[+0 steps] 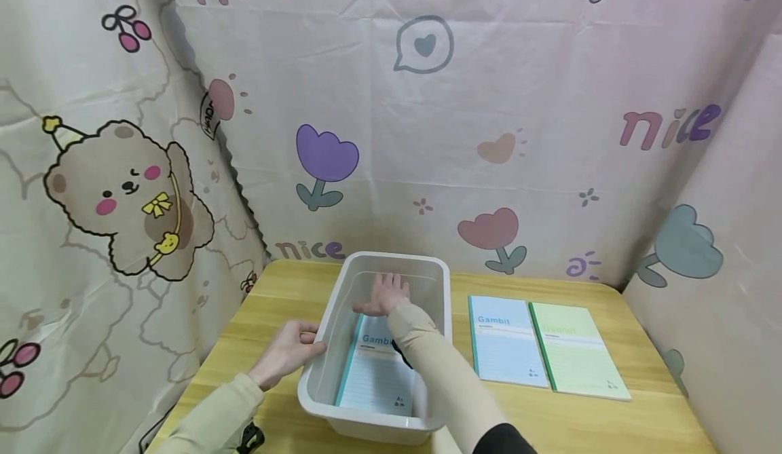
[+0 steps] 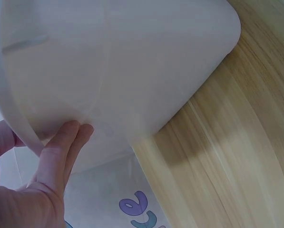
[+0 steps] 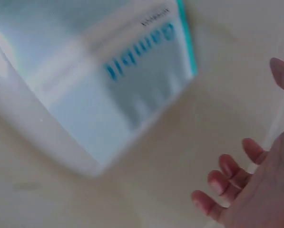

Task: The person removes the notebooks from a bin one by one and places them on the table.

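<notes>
A white plastic bin (image 1: 318, 379) stands on the table, with a blue Gambit notebook (image 1: 375, 383) lying flat inside it. My left hand (image 1: 288, 352) grips the bin's left rim; in the left wrist view the fingers (image 2: 61, 147) press the outer wall while the thumb goes over the rim. My right hand (image 1: 386, 296) is inside the bin above the notebook's far end, fingers spread and holding nothing. The right wrist view shows that hand (image 3: 256, 190) apart from the notebook (image 3: 84, 109), whose teal spine edge is visible. The right forearm hides part of the cover.
To the right of the bin, a light blue notebook (image 1: 510, 342) and a light green notebook (image 1: 580, 352) lie side by side on the wooden table (image 1: 275, 291). A printed cloth (image 1: 391, 142) hangs behind the table, and more cloth hangs at both sides.
</notes>
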A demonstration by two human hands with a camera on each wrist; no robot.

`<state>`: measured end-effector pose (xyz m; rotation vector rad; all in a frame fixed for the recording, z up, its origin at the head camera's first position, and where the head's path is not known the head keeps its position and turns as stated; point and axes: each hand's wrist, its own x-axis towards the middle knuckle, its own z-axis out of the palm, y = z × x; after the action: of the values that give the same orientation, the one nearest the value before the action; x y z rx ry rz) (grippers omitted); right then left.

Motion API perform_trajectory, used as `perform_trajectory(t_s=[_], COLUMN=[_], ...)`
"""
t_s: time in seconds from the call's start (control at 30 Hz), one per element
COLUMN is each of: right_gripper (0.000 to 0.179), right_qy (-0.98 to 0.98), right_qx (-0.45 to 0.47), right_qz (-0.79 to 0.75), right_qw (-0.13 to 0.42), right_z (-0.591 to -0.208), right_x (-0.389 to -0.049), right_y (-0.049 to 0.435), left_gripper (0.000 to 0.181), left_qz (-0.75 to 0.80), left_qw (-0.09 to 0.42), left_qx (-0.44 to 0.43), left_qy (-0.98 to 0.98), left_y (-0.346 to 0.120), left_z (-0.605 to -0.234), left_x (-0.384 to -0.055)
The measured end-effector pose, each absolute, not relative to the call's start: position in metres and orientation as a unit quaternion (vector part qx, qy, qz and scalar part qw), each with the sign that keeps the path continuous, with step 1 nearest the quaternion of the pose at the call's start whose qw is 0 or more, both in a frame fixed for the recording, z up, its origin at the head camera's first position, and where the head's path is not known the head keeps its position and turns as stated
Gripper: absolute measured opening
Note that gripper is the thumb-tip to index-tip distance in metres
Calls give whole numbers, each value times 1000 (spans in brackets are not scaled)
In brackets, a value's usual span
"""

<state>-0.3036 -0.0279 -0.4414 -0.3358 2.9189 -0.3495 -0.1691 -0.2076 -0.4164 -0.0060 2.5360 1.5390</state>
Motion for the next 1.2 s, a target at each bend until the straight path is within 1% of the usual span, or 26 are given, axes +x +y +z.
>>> perform_trajectory(t_s=[0.1,0.23,0.47,0.67,0.87,1.0,1.2], right_gripper=[96,90,94,90,99,102,96], right_qy=[983,985,988,990,990,991,991], right_qx=[-112,-103,-102,-100,-108,-112,-104], right_qz=[-123,-117,-92,-74,-57,-50,-59], right_qw=[78,68,65,67,68,58,56], right_z=[-458,-484,-522,-534,-540,-545,-550], right_x=[-301,-300,-304,-305,-304,-305,-307], right_y=[-33,-39,-44,-47,-49,-50,-45], left_gripper=[39,38,35,35,37,38,37], left_qz=[519,516,514,513,517,519,515], left_qw=[88,87,82,76,85,85,85], left_qx=[-2,-8,-18,-22,-4,3,-4], left_qy=[850,852,854,855,851,851,853], left_y=[-208,-206,-204,-204,-207,-208,-204], left_z=[-417,-415,-416,-416,-415,-414,-414], left_x=[-168,-167,-167,-167,-166,-165,-167])
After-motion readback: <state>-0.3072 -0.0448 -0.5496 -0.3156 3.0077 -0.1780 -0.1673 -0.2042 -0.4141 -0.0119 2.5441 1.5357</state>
